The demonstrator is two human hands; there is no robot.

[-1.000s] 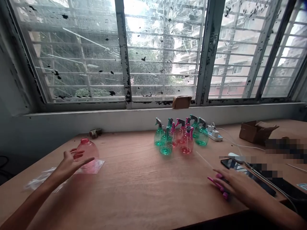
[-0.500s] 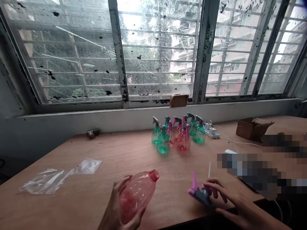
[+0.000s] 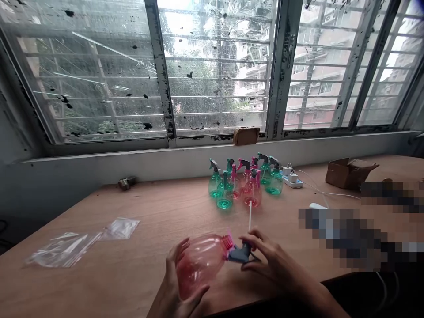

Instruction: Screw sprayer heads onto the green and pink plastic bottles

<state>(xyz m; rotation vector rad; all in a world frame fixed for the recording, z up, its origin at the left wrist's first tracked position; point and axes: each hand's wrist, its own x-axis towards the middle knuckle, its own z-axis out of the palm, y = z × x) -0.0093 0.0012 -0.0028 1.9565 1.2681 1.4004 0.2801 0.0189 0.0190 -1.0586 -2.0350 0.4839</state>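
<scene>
The left hand [image 3: 180, 282] has its grip clamped round the belly of a pink bottle [image 3: 202, 265], held just above the near edge of the bench [image 3: 149, 212] and lying tilted, its long axis running from the palm up and to the right, so the threaded neck points at the other hand. The right hand [image 3: 268, 260] has its fingers closed on a grey and pink spray head [image 3: 240, 252], which sits just beside the bottle's mouth, touching or nearly so, with its thin white tube [image 3: 250, 215] sticking up and away toward the cluster of finished spray bottles [image 3: 245, 183] farther back.
</scene>
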